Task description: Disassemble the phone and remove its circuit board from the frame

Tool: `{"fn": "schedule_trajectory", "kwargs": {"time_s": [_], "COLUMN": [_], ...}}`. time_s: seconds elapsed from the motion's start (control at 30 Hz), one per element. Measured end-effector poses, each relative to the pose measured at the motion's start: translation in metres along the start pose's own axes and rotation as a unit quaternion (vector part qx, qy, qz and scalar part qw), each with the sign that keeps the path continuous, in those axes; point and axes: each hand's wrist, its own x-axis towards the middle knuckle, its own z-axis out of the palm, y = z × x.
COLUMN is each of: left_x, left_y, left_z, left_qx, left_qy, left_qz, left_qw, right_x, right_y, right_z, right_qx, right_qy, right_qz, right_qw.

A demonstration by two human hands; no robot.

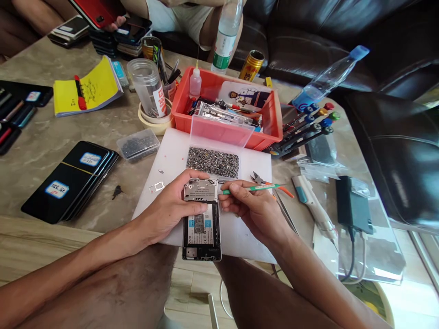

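Observation:
An opened smartphone (pixel 215 224), its battery and metal cover plate bare, reaches over the near edge of a white foam board (pixel 240 233). My left hand (pixel 171 201) is closed around its upper left side, thumb across the front. Pinched in my right hand (pixel 254 208) is a slim green-handled tool (pixel 262 187), its working end at the phone's upper right edge; the exact tip is too small to make out. Just beyond the phone lies a clear box of small screws (pixel 212 161). Orange-handled cutters (pixel 256 177) rest by my right hand, and a SIM tray (pixel 157 187) lies on the left.
A red bin of tools (pixel 181 109) stands behind the board. Left are stacked phones (pixel 65 178) and a screw case (pixel 139 145). On the right are a screwdriver rack (pixel 291 141), an electric screwdriver (pixel 313 203) and a black adapter (pixel 353 205). Another person's hand (pixel 116 23) holds a red phone.

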Motion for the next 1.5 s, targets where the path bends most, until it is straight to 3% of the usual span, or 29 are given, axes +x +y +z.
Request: {"fn": "schedule_trajectory", "kwargs": {"time_s": [0.3, 0.43, 0.5, 0.6, 0.67, 0.73, 0.87, 1.03, 1.2, 1.5], "left_x": [0.000, -0.001, -0.001, -0.001, -0.001, -0.001, -0.003, -0.007, -0.009, -0.015], "left_y": [0.000, 0.002, 0.004, 0.006, 0.006, 0.005, 0.006, 0.008, 0.007, 0.017], "left_z": [-0.004, -0.004, -0.002, 0.000, 0.002, 0.003, 0.003, -0.001, -0.006, -0.007], "left_qx": [-0.007, 0.020, 0.029, 0.032, 0.029, 0.024, 0.006, -0.010, -0.036, -0.116], "left_qy": [0.024, 0.012, 0.013, 0.003, -0.013, -0.025, -0.034, -0.063, -0.066, -0.065], "left_qz": [-0.006, -0.015, -0.031, -0.057, -0.054, -0.034, -0.031, -0.064, -0.067, -0.104], "left_qw": [1.000, 1.000, 0.999, 0.998, 0.998, 0.999, 0.999, 0.996, 0.995, 0.986], "right_x": [0.000, -0.005, -0.009, -0.011, -0.010, -0.008, -0.003, -0.001, 0.002, 0.008], "right_y": [0.002, 0.000, -0.003, -0.008, -0.011, -0.012, -0.009, -0.009, -0.010, -0.011], "right_z": [-0.003, -0.008, -0.011, -0.011, -0.008, -0.003, 0.002, 0.002, 0.001, 0.007], "right_qx": [-0.043, -0.114, -0.195, -0.346, -0.419, -0.457, -0.452, -0.361, -0.298, -0.227], "right_qy": [0.027, 0.036, 0.035, -0.003, -0.034, -0.032, 0.040, 0.010, 0.012, 0.031], "right_qz": [-0.060, -0.144, -0.202, -0.277, -0.302, -0.297, -0.213, -0.115, -0.093, -0.118], "right_qw": [0.997, 0.982, 0.959, 0.896, 0.855, 0.838, 0.865, 0.925, 0.950, 0.966]}}
